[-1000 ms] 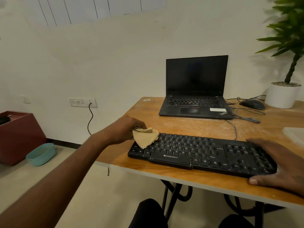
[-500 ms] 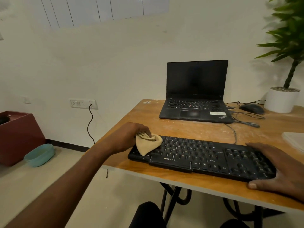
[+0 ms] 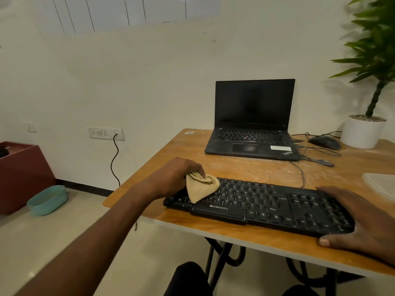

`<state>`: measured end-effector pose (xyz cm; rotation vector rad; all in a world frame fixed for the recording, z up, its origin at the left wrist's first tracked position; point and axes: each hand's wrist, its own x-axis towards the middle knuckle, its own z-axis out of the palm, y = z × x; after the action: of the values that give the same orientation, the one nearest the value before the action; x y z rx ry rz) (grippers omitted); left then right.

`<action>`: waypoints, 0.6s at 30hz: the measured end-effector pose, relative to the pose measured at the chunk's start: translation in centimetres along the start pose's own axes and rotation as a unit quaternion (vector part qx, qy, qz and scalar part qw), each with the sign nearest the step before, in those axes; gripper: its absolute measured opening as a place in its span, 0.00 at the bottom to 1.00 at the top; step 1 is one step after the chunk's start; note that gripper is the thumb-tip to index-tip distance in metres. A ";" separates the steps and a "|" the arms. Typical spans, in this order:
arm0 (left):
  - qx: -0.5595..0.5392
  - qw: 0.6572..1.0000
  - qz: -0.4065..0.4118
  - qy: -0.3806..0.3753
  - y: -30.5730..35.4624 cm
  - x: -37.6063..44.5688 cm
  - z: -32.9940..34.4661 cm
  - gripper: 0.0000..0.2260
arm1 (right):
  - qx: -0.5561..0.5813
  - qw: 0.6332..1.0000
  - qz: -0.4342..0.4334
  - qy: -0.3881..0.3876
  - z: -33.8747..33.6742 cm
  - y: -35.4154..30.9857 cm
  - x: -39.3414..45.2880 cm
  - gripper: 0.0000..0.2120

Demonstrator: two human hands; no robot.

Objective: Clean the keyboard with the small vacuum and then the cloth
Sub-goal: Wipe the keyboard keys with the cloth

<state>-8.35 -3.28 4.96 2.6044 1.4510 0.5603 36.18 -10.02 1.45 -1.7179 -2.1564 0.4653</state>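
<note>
black keyboard (image 3: 263, 205) lies flat near the front edge of the wooden bench (image 3: 235, 169), long side roughly parallel to that edge, "zebronics" print readable on its front lip. left hand (image 3: 175, 178) sits at the keyboard's left end, fingers curled and bunching a tan cloth (image 3: 201, 188); the cloth hangs as a folded triangle from the fingertips and drapes onto the leftmost keys, touching them. right hand (image 3: 361, 223) is at the keyboard's right end, fingers spread and fairly straight, lying flat over the numpad corner, thumb on the bench just in front of the keyboard's front edge; it holds nothing, just presses the keyboard down. small vacuum: can't spot it in view. behind the keyboard, well apart, an open black laptop (image 3: 252, 124) with dark screen, facing the camera. behind the keyboard's right end, beside the laptop, a dark mouse (image 3: 324, 142) with loose cables (image 3: 316, 155); one thin cable runs from the keyboard's back edge toward them. further right of the mouse a green plant in a white pot (image 3: 362, 132). right of the keyboard, at frame edge, a pale flat tray-like thing (image 3: 382, 184), only partly visible. off the bench, left of the keyboard: wall socket (image 3: 105, 133) with a black cord plugged in, a teal bowl (image 3: 48, 199) on the floor beside a dark red box (image 3: 21, 174).
</note>
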 end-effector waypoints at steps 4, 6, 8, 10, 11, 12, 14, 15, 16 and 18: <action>0.030 1.000 0.000 -0.007 -2.2 -2.1 -1.6 0.14 | -0.007 1.000 -0.001 0.004 0.1 0.3 0.2 0.54; 0.040 0.999 -0.006 0.001 -2.9 -2.7 -1.9 0.15 | -0.007 1.000 0.005 0.000 0.0 0.2 0.2 0.54; 0.031 0.999 -0.012 0.007 -2.6 -2.6 -1.7 0.15 | -0.006 1.000 0.005 -0.009 0.0 0.2 0.2 0.54; 0.012 1.000 -0.006 0.009 -1.5 -2.0 -1.1 0.15 | -0.006 1.000 0.002 -0.017 -0.2 0.2 0.3 0.54; 0.000 1.000 -0.001 0.007 -0.7 -1.4 -0.7 0.15 | -0.005 1.000 0.002 -0.019 -0.3 0.2 0.2 0.53; -0.009 1.000 0.002 0.003 -0.1 -0.9 -0.2 0.15 | -0.004 1.000 0.003 -0.021 -0.3 0.3 0.2 0.53; -0.017 1.000 0.012 -0.009 1.1 -0.1 0.5 0.15 | -0.003 1.000 0.002 -0.018 -0.2 0.4 0.0 0.54; -0.016 1.000 0.020 -0.012 1.4 0.1 0.6 0.15 | -0.004 1.000 0.001 -0.015 0.0 0.4 0.0 0.54; -0.016 0.999 0.026 -0.012 1.4 0.1 0.7 0.15 | -0.006 1.000 0.001 -0.010 0.0 0.5 0.0 0.54; -0.013 1.000 0.022 -0.012 1.1 -0.6 0.4 0.15 | -0.007 1.000 0.005 -0.004 0.1 0.5 0.1 0.55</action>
<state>-7.61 -4.29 4.77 2.6184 1.3740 0.5465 36.56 -9.86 1.15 -1.7386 -2.1626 0.4612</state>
